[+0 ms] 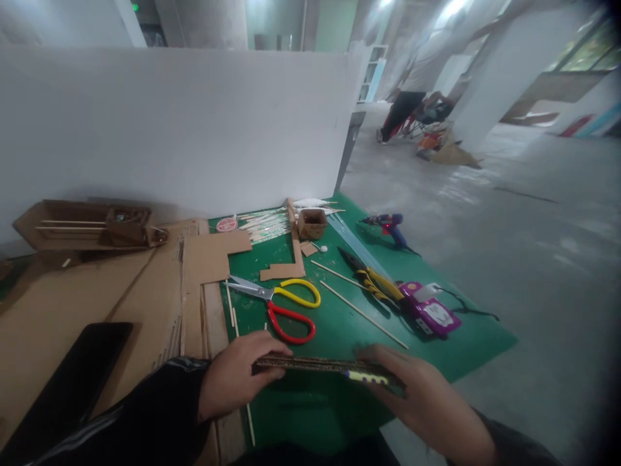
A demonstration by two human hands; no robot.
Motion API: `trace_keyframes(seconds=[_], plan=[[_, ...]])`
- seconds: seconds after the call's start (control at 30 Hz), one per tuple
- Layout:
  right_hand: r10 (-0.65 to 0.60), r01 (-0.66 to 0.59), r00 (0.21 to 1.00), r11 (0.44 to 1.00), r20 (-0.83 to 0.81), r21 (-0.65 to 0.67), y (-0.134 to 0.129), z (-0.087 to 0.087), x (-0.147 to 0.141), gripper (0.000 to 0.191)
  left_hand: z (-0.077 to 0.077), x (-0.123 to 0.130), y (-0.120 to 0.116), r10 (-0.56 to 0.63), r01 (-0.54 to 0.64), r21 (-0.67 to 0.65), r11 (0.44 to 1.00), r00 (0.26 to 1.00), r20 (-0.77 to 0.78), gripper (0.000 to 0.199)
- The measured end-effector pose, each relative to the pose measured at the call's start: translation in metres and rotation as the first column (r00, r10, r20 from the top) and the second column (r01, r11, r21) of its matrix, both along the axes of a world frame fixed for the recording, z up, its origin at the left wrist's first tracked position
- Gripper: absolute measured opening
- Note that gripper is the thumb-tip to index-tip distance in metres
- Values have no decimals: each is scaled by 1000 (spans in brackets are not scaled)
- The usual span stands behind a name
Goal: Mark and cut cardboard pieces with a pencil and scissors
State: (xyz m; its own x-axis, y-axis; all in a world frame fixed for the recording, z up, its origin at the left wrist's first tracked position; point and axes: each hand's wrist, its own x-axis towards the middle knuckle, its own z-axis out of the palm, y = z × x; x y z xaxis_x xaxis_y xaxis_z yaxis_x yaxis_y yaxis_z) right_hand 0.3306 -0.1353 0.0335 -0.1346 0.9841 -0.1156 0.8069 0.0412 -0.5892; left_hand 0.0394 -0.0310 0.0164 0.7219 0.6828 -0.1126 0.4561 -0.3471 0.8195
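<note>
Head view, hands [237, 370] [420, 385] apart, pinching cardboard [315, 364] ends

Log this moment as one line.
left hand: gripping cardboard by left end | right hand: gripping right end, with yellow-patterned item | scissors: on green table, beyond hands

The left hand [228, 375] is reaching in from the lower left, its fingers [270, 342] pointing rightward and its thumb [269, 375] lying on the nearer side, together gripping. The left forearm [126, 424] is slanting up from the lower-left corner in a black sleeve [169, 388] with pale stripes. The right hand [412, 382] is facing the left from the opposite side, its slightly blurred fingers bending leftward in a grip of their own. Its bare wrist [458, 408] is angling down toward a dark sleeve [509, 441]. Both hands are sitting nearly level, well apart.
</note>
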Motion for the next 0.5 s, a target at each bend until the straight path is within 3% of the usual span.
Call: trace_keyframes(seconds=[0.27, 0.5], plan=[[-24, 30, 988, 999, -149, 40, -3, -16, 5, 13, -5, -3, 6, 3, -2, -31, 1000, 999, 37, 22], [-213, 197, 939, 977, -269, -88, -3, -20, 9, 30, -5, -1, 7, 65, -64, -23, 998, 998, 25, 23]])
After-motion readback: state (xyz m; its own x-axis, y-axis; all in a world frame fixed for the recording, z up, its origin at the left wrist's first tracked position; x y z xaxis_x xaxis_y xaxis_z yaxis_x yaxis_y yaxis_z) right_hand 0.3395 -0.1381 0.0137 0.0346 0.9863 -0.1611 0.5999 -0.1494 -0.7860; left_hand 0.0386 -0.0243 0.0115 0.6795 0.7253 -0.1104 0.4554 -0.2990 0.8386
